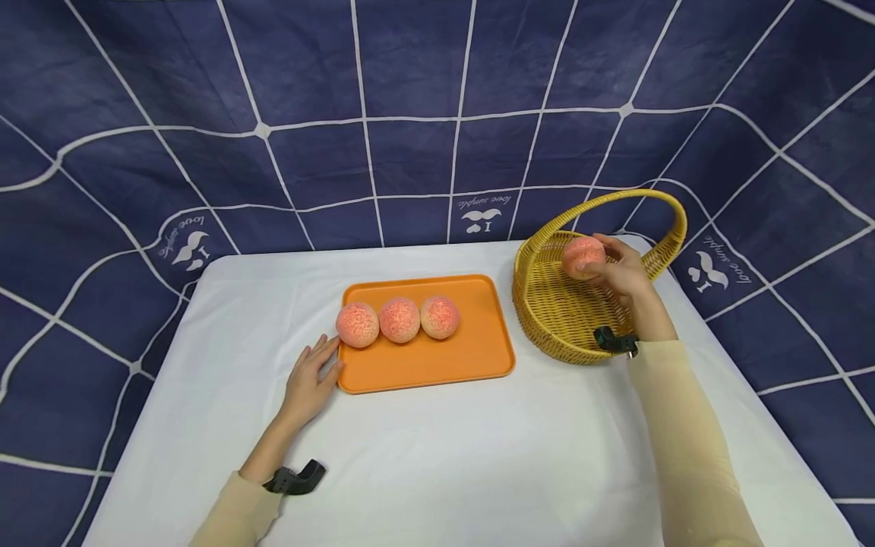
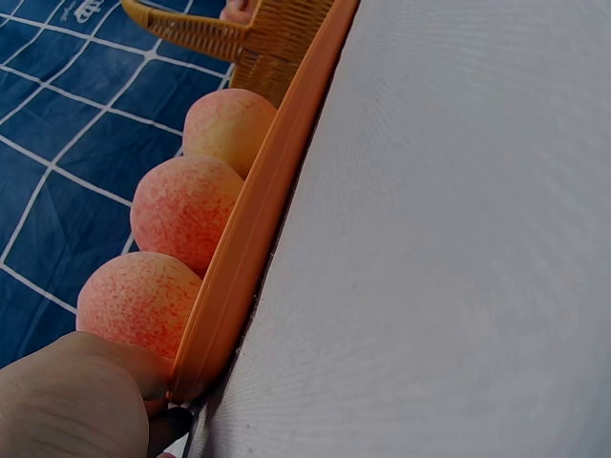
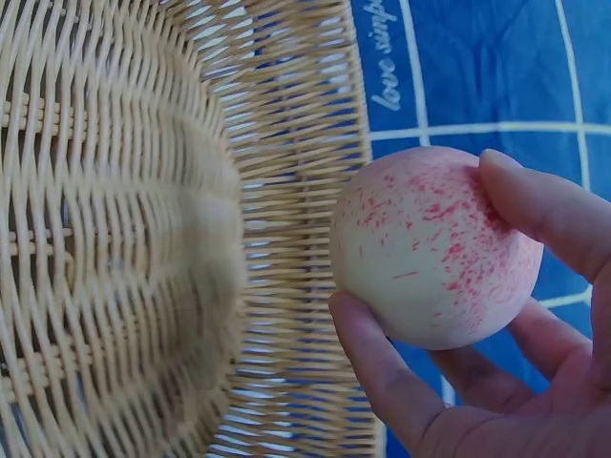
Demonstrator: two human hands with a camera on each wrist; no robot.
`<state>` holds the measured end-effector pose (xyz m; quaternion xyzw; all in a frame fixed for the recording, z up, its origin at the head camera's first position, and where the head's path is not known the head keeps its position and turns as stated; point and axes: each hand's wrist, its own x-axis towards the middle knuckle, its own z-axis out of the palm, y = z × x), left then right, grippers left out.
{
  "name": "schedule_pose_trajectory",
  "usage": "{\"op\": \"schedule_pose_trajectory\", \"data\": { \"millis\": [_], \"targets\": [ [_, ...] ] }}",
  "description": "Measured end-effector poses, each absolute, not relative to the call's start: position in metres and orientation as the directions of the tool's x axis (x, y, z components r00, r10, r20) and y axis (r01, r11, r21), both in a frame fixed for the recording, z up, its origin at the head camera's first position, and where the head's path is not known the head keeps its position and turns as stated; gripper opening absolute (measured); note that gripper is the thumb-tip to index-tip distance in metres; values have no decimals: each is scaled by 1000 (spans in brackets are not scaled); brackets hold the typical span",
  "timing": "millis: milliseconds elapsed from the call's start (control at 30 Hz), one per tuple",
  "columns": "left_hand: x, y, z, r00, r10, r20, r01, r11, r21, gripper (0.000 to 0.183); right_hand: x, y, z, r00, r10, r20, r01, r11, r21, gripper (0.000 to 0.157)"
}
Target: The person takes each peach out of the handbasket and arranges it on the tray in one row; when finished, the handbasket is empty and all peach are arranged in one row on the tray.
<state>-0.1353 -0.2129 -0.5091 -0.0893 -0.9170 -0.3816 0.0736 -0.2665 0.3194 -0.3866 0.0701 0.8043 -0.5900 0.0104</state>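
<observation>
Three pink peaches lie in a row on an orange tray (image 1: 437, 368): a left peach (image 1: 358, 325), a middle peach (image 1: 399, 320) and a right peach (image 1: 440, 317). My left hand (image 1: 311, 386) rests at the tray's left edge, fingers extended beside the left peach; in the left wrist view its fingers touch the tray's corner. A fourth peach (image 3: 434, 248) is held in my right hand (image 1: 623, 272), thumb and fingers curled around it. In the head view that peach overlaps the inside of a yellow wicker basket (image 1: 557, 346), near its far rim.
The basket's tall arched handle (image 1: 618, 196) rises over its far side, close to my right hand. White cloth (image 1: 437, 463) covers the table. Behind and beside it hangs dark blue fabric (image 1: 410, 83) with white grid lines.
</observation>
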Motion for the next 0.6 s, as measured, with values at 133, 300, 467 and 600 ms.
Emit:
{"op": "schedule_pose_trajectory", "data": {
  "millis": [133,300,467,600],
  "targets": [
    [-135,-212,-510,-970,112,214,230,695,681,49,-256,315,-375,-990,113,-87,121,346,-930,73],
    [-135,-212,-510,-970,113,215,232,693,683,50,-239,313,-364,-992,106,-72,110,413,-904,70],
    [-135,-213,-510,-971,112,209,227,696,681,50,-219,308,-355,-996,88,-35,68,414,-908,71],
    [-135,-213,-510,-971,114,210,229,697,679,50,-201,301,-349,-999,44,9,11,433,-902,70]
  ]
}}
